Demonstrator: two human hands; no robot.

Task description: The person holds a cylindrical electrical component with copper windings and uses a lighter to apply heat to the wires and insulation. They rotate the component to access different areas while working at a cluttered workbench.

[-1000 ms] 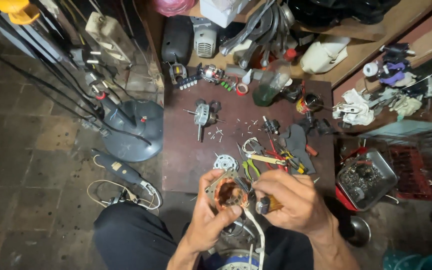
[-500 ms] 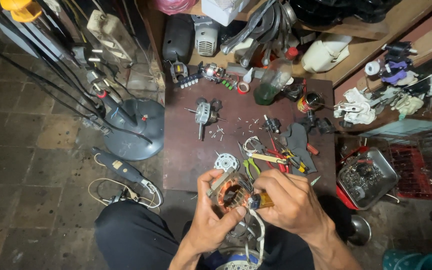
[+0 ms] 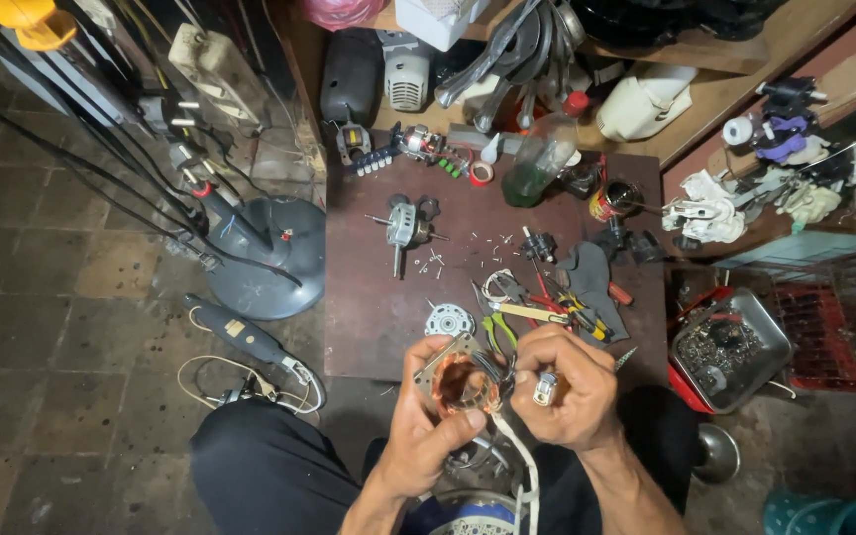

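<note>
Head view: since a second ago I see copper-wound square metal motor stator (image 3: 460,381) raised, left hand (image 3: 426,428) cupping it, right hand (image 3: 569,388) fisted on its wires; winding work ongoing near brown worktable (image 3: 378,297) front edge.

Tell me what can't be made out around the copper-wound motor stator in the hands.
Head view:
- Copper-wound motor stator: lower part hidden by left hand.
- Right hand: grips something small whose shape its fingers hide.
- White cable: cut off by bottom edge.
- Small screws on brown board: too small to count.

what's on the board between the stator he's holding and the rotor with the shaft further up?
Head view: a small round metal end cap just above the stator, then bare board with scattered screws below the rotor.
</note>
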